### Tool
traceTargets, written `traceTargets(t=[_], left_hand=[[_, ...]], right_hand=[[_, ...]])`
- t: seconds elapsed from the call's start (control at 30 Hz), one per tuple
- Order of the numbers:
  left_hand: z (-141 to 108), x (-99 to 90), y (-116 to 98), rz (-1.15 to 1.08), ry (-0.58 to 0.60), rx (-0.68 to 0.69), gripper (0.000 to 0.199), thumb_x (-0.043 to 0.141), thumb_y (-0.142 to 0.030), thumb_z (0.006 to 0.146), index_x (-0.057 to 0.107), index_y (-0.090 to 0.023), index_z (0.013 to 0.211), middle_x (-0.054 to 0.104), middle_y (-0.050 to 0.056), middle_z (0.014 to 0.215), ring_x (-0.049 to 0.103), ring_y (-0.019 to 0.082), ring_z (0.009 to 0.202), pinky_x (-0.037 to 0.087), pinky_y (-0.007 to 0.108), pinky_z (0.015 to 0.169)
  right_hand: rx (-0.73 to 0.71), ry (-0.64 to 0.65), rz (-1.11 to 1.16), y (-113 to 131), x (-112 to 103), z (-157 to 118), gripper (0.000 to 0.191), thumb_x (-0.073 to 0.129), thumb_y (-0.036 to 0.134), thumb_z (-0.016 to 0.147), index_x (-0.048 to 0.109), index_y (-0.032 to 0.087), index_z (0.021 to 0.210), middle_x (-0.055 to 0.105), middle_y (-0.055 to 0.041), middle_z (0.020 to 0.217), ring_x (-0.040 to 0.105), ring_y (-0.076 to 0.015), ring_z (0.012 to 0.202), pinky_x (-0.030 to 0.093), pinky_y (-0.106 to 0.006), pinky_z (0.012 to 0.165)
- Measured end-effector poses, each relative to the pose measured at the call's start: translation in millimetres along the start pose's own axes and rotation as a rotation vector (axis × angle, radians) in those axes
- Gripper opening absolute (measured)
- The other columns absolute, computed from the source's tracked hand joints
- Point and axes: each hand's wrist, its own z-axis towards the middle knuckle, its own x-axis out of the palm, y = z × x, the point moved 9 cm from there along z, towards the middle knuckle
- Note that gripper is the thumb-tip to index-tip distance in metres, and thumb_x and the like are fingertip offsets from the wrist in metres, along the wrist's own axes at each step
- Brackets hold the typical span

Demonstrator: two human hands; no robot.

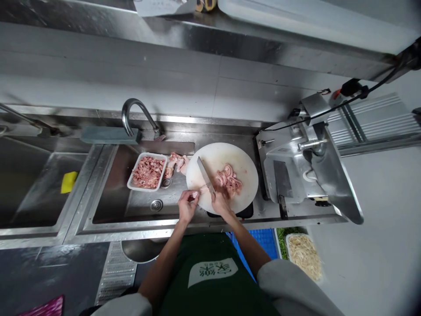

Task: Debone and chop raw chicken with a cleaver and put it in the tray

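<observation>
My right hand (221,203) grips a knife (205,174), its blade slanting up and left over the round white cutting board (247,169). Under and right of the blade lies a heap of pale pink sliced meat (230,179). At the board's lower left edge, my left hand (187,204) pinches a small pale piece of meat (195,194). Larger raw pieces (174,163) rest in the sink against the board's left side. Beside them sits a white basket (144,189) filled with small cut meat (148,171).
A faucet (140,105) arches over the sink (131,206), near a grey-green block (107,135). On the right stands a metal slicing machine (302,149) with a cleaver (283,184) lying on it. A yellow sponge (69,182) is in the left basin. Overhead runs a shelf (184,33).
</observation>
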Motion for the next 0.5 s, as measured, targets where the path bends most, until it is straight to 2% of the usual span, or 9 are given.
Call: traceTargets(t=[0.07,0.17,0.23,0.37,0.43,0.5], left_hand=[[0.1,-0.5,2.2,-0.014,-0.009,-0.004,0.021,0.07,-0.038,0.086,0.072,-0.019,0.094,0.065,0.006,0.094,0.065,0.014,0.075,0.057,0.026,0.067],[-0.2,-2.0,5.5,-0.048,-0.028,-0.018,0.021,0.071,-0.039,0.085,0.073,-0.019,0.095,0.065,0.005,0.095,0.065,0.014,0.076,0.058,0.026,0.068],[-0.3,-1.8,6.5,-0.06,-0.025,-0.027,0.021,0.071,-0.038,0.085,0.073,-0.02,0.095,0.065,0.005,0.095,0.065,0.014,0.075,0.057,0.026,0.068],[-0.4,0.4,4.7,-0.055,-0.001,-0.025,0.02,0.07,-0.037,0.087,0.073,-0.019,0.095,0.066,0.005,0.094,0.065,0.013,0.074,0.056,0.025,0.067],[-1.2,0.7,4.5,-0.067,-0.003,-0.021,0.021,0.07,-0.038,0.087,0.072,-0.019,0.094,0.066,0.005,0.093,0.065,0.014,0.075,0.056,0.025,0.067],[-2.7,0.4,6.1,-0.084,-0.013,-0.023,0.022,0.071,-0.039,0.086,0.072,-0.018,0.094,0.066,0.006,0.093,0.065,0.014,0.076,0.057,0.026,0.068]], right_hand=[[-0.028,-0.039,-0.012,2.5,-15.6,0.3,0.04,0.043,0.026,0.101,0.063,0.012,0.134,0.073,-0.0174,0.115,0.06,-0.028,0.124,0.041,-0.035,0.106],[-0.079,-0.192,0.014,14.6,-44.3,-8.2,0.044,0.038,0.031,0.104,0.059,0.014,0.139,0.068,-0.0175,0.127,0.054,-0.0273,0.131,0.038,-0.034,0.109],[-0.037,-0.154,0.03,16.4,-35.7,-12.0,0.044,0.036,0.032,0.106,0.06,0.014,0.137,0.067,-0.0178,0.129,0.058,-0.0256,0.126,0.041,-0.031,0.106],[0.09,0.126,0.014,6.1,18.4,-9.6,0.04,0.041,0.026,0.104,0.075,0.007,0.108,0.075,-0.021,0.102,0.071,-0.0254,0.098,0.049,-0.027,0.084],[0.085,0.127,0.018,2.5,20.2,-4.2,0.039,0.044,0.029,0.103,0.076,0.007,0.103,0.076,-0.0208,0.096,0.072,-0.026,0.094,0.049,-0.028,0.082],[0.038,0.051,0.038,2.7,2.3,0.7,0.039,0.045,0.035,0.103,0.074,0.01,0.113,0.076,-0.0185,0.098,0.072,-0.0258,0.098,0.048,-0.028,0.086]])
